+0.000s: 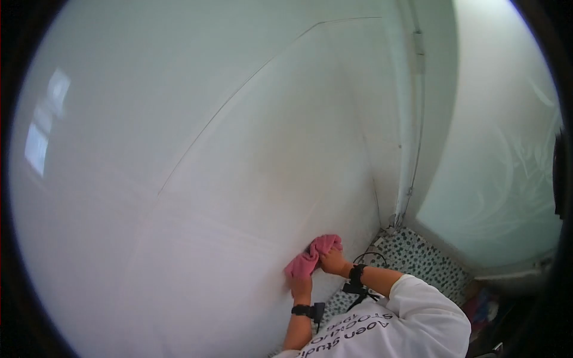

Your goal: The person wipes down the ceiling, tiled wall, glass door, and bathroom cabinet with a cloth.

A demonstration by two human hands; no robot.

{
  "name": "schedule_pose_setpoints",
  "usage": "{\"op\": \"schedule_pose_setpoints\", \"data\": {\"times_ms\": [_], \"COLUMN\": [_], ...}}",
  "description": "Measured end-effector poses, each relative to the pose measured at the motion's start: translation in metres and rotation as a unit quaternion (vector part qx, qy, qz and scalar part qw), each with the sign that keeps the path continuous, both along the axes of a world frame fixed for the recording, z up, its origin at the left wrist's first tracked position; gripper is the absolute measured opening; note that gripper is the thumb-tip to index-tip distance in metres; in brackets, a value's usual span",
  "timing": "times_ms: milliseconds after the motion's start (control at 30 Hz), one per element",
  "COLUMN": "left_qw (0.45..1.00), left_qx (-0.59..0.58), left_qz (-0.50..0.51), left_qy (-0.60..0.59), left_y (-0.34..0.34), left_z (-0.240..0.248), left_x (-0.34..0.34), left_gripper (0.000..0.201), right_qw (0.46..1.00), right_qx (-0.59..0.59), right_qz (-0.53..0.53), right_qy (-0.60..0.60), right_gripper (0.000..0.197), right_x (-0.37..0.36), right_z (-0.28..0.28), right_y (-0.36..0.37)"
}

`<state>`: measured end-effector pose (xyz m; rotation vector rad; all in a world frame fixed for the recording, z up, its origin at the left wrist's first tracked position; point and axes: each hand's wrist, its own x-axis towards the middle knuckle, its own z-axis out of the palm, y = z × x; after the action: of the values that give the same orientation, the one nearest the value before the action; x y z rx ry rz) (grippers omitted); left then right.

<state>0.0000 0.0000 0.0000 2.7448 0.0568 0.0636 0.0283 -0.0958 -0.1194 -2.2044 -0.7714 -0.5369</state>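
A crumpled pink cloth (309,261) is pressed against the lower part of a white wall (239,179). My right hand (334,263) grips its right end. Just to the left and nearer to me, my left hand (300,286) holds the cloth's other end, which covers most of the fingers. Black straps with small devices sit on both wrists.
A vertical pipe (406,119) runs down the corner to the right. The floor (412,256) has a dark-spotted pebble pattern, and a black cable (373,253) loops near my right wrist. Farther right stands a frosted panel (489,173) with pale leaf shapes.
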Motion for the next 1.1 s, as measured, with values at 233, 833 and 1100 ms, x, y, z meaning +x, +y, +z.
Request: {"op": "schedule_pose_setpoints", "data": {"times_ms": [233,833,1100], "left_qw": [0.974,0.819,0.291], "left_qx": [0.107,-0.281,-0.919], "left_qz": [-0.018,0.331,0.114], "left_qy": [-0.199,-0.375,-0.24], "left_y": [0.021,0.098,0.079], "left_z": [-0.039,-0.114,-0.101], "left_x": [-0.027,-0.107,-0.128], "left_gripper": [0.027,0.024,0.056], "right_qw": [0.996,0.903,0.559], "right_qx": [0.065,0.0,0.251], "right_qz": [-0.018,0.424,0.369], "right_qy": [0.056,-0.074,0.698], "right_gripper": [0.063,0.063,0.045], "right_x": [-0.005,-0.039,-0.041], "right_z": [0.025,0.068,0.057], "right_y": [-0.032,0.087,0.065]}}
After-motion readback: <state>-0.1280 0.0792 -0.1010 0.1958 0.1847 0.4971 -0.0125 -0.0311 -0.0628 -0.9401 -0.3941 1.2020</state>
